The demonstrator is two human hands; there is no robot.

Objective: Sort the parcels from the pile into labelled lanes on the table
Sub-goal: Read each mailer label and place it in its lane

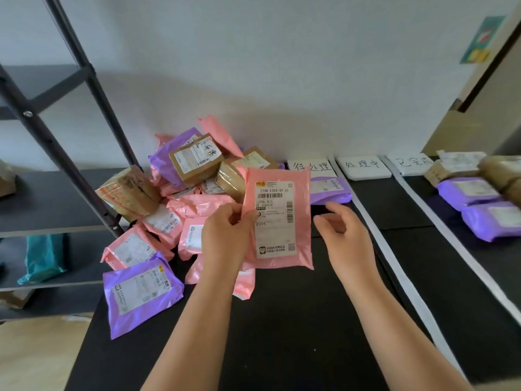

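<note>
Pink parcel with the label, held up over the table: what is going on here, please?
A person is sorting parcels. The left hand holds a pink parcel by its left edge, label facing the camera, above the black table. The right hand is open beside it, not touching. A mixed pile waits on the left. One purple parcel lies in the first lane; more parcels lie in the far right lane.

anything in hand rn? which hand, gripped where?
The left hand holds a pink parcel by its left edge, thumb on the label side. The right hand holds nothing; it is beside the parcel's right edge, apart.
</note>
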